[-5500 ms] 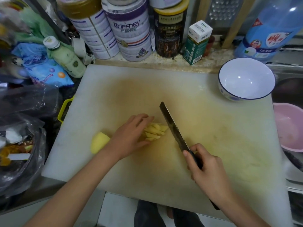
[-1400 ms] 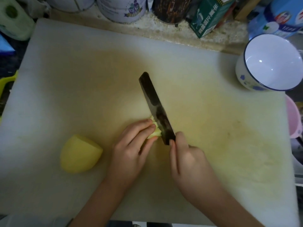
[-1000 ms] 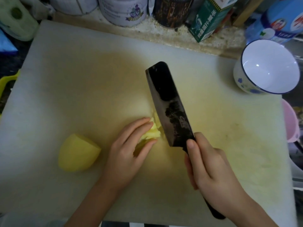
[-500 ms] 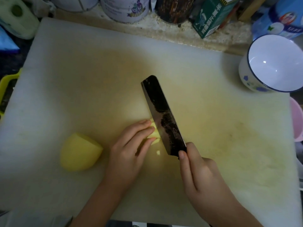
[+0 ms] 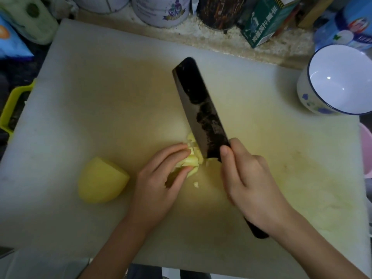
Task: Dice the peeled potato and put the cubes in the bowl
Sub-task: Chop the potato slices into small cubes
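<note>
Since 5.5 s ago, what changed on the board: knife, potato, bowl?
The knife in the right hand has chopped into the potato strips. The bunch showing past the left hand is shorter, and a loose cube now lies beside it. Unchanged: the right hand's grip on the handle, the left hand pinning the strips, the uncut potato half, and the empty bowl.

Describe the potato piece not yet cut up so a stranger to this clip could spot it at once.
Start at the big white cutting board that fills the view. On its near left part, left of the left hand, lies the uncut potato piece. Unlike the small cut bits at that hand's fingertips, it is one large, smooth, pale yellow lump that nothing touches.
</note>
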`<state>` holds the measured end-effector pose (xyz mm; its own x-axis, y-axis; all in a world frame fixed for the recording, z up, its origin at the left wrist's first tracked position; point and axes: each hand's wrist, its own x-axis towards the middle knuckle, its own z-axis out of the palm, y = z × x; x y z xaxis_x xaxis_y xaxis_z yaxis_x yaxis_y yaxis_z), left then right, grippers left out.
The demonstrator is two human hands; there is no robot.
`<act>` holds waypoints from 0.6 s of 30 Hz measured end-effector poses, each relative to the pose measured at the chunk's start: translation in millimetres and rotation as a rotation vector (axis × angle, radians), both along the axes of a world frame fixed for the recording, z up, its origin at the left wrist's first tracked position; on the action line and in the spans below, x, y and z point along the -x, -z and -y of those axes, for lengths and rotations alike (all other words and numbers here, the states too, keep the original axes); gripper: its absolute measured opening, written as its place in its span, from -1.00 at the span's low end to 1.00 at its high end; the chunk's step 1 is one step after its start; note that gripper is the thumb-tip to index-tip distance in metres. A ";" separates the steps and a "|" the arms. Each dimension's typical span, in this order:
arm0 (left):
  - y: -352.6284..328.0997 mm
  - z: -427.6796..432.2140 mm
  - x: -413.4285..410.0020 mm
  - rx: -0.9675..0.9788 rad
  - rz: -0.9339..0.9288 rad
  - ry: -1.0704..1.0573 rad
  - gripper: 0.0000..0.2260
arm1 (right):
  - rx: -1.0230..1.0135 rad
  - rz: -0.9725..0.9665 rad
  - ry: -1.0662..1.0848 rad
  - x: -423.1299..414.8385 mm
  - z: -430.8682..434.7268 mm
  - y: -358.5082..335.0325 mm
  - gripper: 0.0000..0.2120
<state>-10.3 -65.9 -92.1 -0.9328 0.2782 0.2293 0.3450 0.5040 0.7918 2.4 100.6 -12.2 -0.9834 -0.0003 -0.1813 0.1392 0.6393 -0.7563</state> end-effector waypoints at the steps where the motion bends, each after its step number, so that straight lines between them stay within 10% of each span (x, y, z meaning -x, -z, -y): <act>1: -0.7 0.2 -0.4 -0.007 0.016 -0.003 -0.74 | 0.031 0.005 0.009 -6.4 -2.6 -4.8 -0.77; 18: 1.9 -0.1 -4.1 0.022 -0.060 -0.051 -0.83 | -0.115 0.016 -0.006 -54.0 7.7 9.5 -0.82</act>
